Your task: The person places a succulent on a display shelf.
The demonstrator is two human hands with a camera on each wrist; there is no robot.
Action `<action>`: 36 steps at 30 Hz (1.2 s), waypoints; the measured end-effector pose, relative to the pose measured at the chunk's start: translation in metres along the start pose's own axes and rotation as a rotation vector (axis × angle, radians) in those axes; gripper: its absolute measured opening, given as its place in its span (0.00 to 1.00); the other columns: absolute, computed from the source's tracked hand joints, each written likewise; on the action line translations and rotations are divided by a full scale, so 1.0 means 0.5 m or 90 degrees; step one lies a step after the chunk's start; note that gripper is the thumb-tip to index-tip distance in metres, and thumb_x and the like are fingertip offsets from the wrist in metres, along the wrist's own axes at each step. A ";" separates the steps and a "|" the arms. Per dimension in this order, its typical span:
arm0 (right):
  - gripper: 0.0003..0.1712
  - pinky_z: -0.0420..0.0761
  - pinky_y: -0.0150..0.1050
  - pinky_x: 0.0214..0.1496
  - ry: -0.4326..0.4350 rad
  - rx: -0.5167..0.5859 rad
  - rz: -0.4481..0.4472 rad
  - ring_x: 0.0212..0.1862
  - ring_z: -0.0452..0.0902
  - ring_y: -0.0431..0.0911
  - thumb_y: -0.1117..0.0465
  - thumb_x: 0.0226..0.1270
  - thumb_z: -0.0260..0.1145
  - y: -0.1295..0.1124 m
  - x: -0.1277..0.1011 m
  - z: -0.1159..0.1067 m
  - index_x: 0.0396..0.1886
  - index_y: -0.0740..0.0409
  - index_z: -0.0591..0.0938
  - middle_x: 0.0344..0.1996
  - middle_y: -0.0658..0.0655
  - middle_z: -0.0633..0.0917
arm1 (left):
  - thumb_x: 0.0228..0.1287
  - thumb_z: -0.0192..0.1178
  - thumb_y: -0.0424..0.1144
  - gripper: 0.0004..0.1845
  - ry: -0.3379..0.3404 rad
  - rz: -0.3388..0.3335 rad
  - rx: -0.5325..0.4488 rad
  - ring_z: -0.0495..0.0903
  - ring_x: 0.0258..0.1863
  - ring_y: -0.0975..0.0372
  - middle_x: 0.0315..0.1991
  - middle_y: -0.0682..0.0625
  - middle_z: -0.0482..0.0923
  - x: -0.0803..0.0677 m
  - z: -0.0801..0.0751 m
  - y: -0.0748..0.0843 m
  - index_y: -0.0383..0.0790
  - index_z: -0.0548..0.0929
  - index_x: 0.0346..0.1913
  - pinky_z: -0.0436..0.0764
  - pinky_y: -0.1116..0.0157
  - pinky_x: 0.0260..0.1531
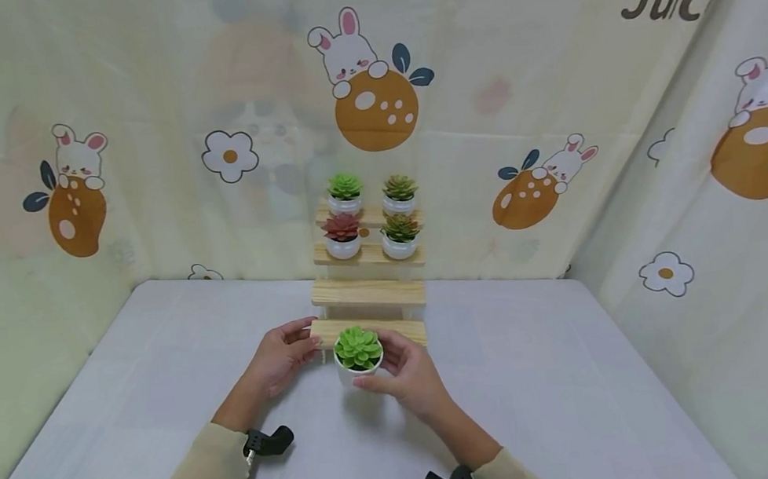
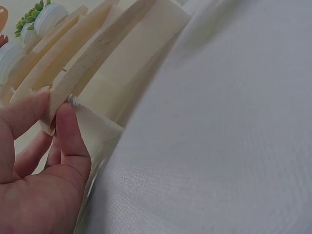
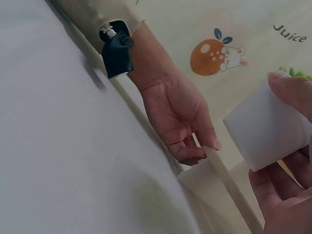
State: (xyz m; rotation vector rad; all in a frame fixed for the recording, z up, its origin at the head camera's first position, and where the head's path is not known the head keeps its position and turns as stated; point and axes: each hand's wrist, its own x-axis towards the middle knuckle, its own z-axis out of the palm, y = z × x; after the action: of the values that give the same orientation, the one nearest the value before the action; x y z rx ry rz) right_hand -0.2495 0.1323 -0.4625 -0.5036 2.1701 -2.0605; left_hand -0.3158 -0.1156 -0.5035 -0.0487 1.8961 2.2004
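Observation:
A wooden tiered plant stand (image 1: 369,292) stands at the back middle of the table. My left hand (image 1: 285,359) pinches the left end of its lowest shelf (image 2: 87,58) between thumb and fingers. In my right hand (image 1: 410,375) is a bright green potted succulent (image 1: 358,348), its white pot (image 3: 265,124) gripped between thumb and fingers. That pot is held in front of the lowest shelf, above the tabletop. On the two upper shelves sit a light green succulent (image 1: 345,187), a dark red one (image 1: 342,228) and two green-brown ones (image 1: 403,229), all in white pots.
A white cloth covers the table (image 1: 542,379). Cream curtains (image 1: 172,192) printed with rabbits, fruit and flowers hang close behind the stand and along both sides. The second-lowest shelf (image 1: 369,292) carries no pot. Black wrist mounts (image 1: 268,441) are strapped to both forearms.

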 end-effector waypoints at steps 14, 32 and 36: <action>0.41 0.80 0.33 0.65 0.025 0.010 -0.019 0.67 0.78 0.51 0.70 0.50 0.82 -0.025 0.030 -0.004 0.67 0.61 0.78 0.65 0.61 0.81 | 0.71 0.62 0.29 0.30 -0.008 -0.005 -0.003 0.81 0.43 0.62 0.51 0.45 0.76 -0.001 0.004 0.002 0.34 0.69 0.74 0.87 0.70 0.45; 0.40 0.81 0.33 0.65 0.044 0.012 -0.049 0.64 0.80 0.48 0.69 0.52 0.81 -0.035 0.071 -0.002 0.68 0.61 0.77 0.64 0.61 0.82 | 0.72 0.60 0.28 0.31 -0.021 0.002 -0.003 0.81 0.42 0.64 0.50 0.47 0.77 -0.007 -0.002 0.005 0.32 0.67 0.75 0.87 0.70 0.44; 0.39 0.81 0.32 0.65 0.052 -0.001 -0.059 0.62 0.80 0.47 0.69 0.53 0.81 -0.035 0.081 -0.006 0.67 0.60 0.78 0.63 0.60 0.83 | 0.72 0.61 0.28 0.31 -0.025 0.004 -0.004 0.81 0.42 0.64 0.49 0.48 0.77 -0.007 -0.003 0.004 0.32 0.67 0.75 0.87 0.70 0.44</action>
State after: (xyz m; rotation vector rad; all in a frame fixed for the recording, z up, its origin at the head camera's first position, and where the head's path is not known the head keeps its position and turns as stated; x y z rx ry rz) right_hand -0.2857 0.1219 -0.4390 -0.5388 2.2339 -2.1633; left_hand -0.3132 -0.1179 -0.5010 0.0003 1.8720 2.1945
